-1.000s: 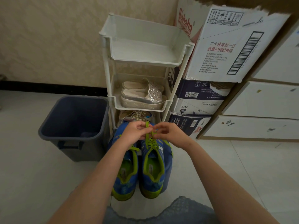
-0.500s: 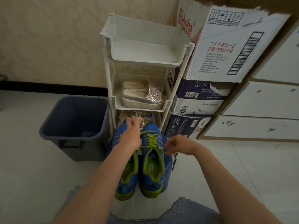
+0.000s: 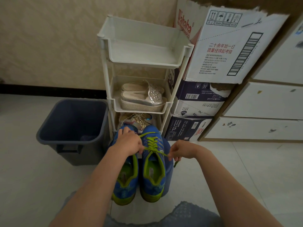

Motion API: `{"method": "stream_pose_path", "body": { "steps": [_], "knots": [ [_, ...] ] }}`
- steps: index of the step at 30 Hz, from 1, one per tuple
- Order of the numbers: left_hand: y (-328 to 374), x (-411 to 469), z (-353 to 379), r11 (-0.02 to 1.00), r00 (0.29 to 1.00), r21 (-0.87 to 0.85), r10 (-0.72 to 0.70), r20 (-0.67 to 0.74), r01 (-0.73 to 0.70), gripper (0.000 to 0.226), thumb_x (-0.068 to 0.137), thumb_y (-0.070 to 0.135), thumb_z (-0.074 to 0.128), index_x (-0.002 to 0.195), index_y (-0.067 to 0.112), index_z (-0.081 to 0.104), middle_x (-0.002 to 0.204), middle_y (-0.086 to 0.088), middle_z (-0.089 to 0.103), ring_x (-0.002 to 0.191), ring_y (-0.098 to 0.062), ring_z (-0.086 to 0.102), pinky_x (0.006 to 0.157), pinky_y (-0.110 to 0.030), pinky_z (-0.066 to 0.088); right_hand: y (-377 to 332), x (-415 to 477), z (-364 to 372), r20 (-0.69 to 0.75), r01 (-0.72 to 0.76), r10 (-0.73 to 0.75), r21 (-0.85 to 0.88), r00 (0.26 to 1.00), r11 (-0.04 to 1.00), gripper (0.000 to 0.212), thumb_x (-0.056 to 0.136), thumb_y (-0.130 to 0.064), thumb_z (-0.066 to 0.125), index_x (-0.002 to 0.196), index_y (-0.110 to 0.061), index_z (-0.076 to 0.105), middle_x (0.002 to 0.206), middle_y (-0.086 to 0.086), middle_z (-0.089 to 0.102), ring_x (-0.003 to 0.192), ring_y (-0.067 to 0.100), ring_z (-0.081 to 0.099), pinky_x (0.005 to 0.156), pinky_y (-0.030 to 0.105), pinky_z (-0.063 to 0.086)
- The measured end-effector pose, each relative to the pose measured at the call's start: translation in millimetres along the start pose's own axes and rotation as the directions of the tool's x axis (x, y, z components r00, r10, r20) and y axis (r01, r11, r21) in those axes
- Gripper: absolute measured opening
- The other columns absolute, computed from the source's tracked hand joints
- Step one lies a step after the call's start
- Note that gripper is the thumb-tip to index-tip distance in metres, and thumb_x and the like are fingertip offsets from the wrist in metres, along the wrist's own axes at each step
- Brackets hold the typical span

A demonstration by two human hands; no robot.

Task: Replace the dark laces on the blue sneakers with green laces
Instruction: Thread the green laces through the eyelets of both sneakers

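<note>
Status from my feed: 2 blue sneakers sit side by side on the floor [image 3: 229, 169], toes against the foot of the white rack [image 3: 164, 64], next to the bin [image 3: 49, 118].

Right sneaker [image 3: 154, 176]: green lace [image 3: 152, 142] is threaded in crosses up the eyelets, as far as I can see to the top. The 2 free ends run out sideways, 1 to each hand.

Left hand [image 3: 129, 142]: fingers curled, gripping 1 end of the lace, resting over the front of the left sneaker [image 3: 125, 189]. Right hand [image 3: 179, 150]: thumb and fingers pinching the other end, tail hanging below it.

My read: threading on the right sneaker is done, lace is being drawn snug. Left to do there: the knot or bow.

Left sneaker: eyelets are hidden under the left hand and wrist, so I can't tell whether it is laced. No dark lace visible anywhere I can make out; something lies in the bin but too dim to call.
</note>
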State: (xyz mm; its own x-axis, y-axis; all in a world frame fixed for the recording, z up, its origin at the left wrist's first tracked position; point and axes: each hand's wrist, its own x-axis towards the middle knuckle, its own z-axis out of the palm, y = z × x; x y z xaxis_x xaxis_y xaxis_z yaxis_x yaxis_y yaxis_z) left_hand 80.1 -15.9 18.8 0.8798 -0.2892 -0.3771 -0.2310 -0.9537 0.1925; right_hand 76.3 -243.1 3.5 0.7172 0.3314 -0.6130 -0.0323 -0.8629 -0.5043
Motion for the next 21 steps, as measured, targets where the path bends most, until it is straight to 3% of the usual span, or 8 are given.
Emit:
{"method": "stream_pose_path", "body": {
  "steps": [2,5,7,9,10,12,16,21],
  "knots": [
    [-3.9,1.0,-4.5,0.952,1.000,-0.306,0.009,0.011,-0.005,0.034,0.092,0.043,0.051,0.067,0.028,0.068,0.112,-0.001,0.057,0.126,-0.023,0.034,0.109,-0.035,0.021,-5.4,-3.0,-3.7,0.021,0.012,-0.012,0.008,1.000,1.000,0.010,0.091,-0.023,0.062,0.087,-0.016,0.069,0.086,0.001,0.069,0.072,0.005,0.058,0.075,0.019,0.047],
    [-9.1,0.5,-12.7,0.604,0.999,-0.797,0.039,0.020,-0.007,0.038,0.096,0.036,0.048,0.062,0.021,0.058,0.108,0.001,0.066,0.117,-0.018,0.053,0.099,-0.032,0.034,-13.5,-12.7,-16.8,-0.011,0.049,-0.049,0.022,0.999,0.999,0.010,0.086,-0.029,0.068,0.081,-0.020,0.066,0.082,-0.011,0.058,0.077,-0.001,0.051,0.069,0.015,0.038],
    [-7.2,-1.7,-12.0,0.366,0.991,-0.931,0.123,0.046,-0.002,0.035,0.100,0.033,0.043,0.071,0.017,0.054,0.118,0.002,0.067,0.116,-0.010,0.054,0.102,-0.031,0.032,-17.2,-14.9,-23.0,-0.077,0.121,-0.115,0.081,0.990,0.989,0.017,0.085,-0.029,0.070,0.084,-0.012,0.066,0.080,-0.007,0.053,0.074,0.004,0.048,0.069,0.018,0.036],
    [-2.4,-1.7,-6.0,0.126,0.983,-0.992,0.182,0.020,-0.003,0.031,0.103,0.026,0.037,0.081,0.013,0.055,0.113,-0.003,0.069,0.109,-0.013,0.062,0.101,-0.029,0.042,-23.6,-13.9,-22.8,-0.149,0.200,-0.174,0.184,0.973,0.962,0.024,0.085,-0.026,0.071,0.087,-0.003,0.064,0.073,-0.001,0.050,0.066,0.007,0.045,0.064,0.020,0.036],
    [2.0,-1.5,-2.8,0.071,0.986,-0.997,0.167,0.016,0.005,0.029,0.103,0.024,0.036,0.086,0.012,0.057,0.107,-0.005,0.071,0.102,-0.013,0.066,0.096,-0.029,0.048,-27.3,-12.1,-20.7,-0.186,0.225,-0.184,0.235,0.965,0.945,0.023,0.084,-0.023,0.071,0.086,-0.002,0.063,0.069,-0.001,0.050,0.061,0.007,0.044,0.059,0.020,0.037],
    [11.6,1.3,4.7,0.112,0.997,-0.994,0.075,0.024,0.015,0.027,0.102,0.023,0.038,0.093,0.013,0.062,0.093,-0.002,0.069,0.086,-0.011,0.068,0.086,-0.027,0.053,-32.0,-7.2,-15.7,-0.256,0.268,-0.189,0.323,0.948,0.908,0.017,0.083,-0.019,0.072,0.084,-0.005,0.063,0.064,0.000,0.055,0.056,0.009,0.050,0.054,0.019,0.042],
    [24.7,6.7,14.9,0.375,0.999,-0.927,0.023,-0.023,-0.030,0.024,0.100,0.015,0.044,0.099,0.004,0.065,0.076,-0.001,0.060,0.064,-0.008,0.056,0.061,-0.013,0.048,-30.7,2.6,-7.4,-0.350,0.327,-0.183,0.417,0.919,0.848,0.008,0.084,-0.012,0.072,0.085,-0.009,0.064,0.067,0.011,0.066,0.064,0.027,0.060,0.053,0.022,0.049],
    [27.0,9.4,9.7,0.450,0.979,-0.893,0.184,0.082,-0.009,0.024,0.094,0.017,0.051,0.102,0.003,0.069,0.081,0.001,0.064,0.078,-0.011,0.056,0.081,-0.022,0.045,-33.7,7.6,-3.4,-0.437,0.352,-0.163,0.396,0.884,0.848,0.009,0.081,-0.014,0.074,0.077,-0.014,0.065,0.065,0.005,0.064,0.061,0.019,0.056,0.044,0.015,0.036]
  ]
}}
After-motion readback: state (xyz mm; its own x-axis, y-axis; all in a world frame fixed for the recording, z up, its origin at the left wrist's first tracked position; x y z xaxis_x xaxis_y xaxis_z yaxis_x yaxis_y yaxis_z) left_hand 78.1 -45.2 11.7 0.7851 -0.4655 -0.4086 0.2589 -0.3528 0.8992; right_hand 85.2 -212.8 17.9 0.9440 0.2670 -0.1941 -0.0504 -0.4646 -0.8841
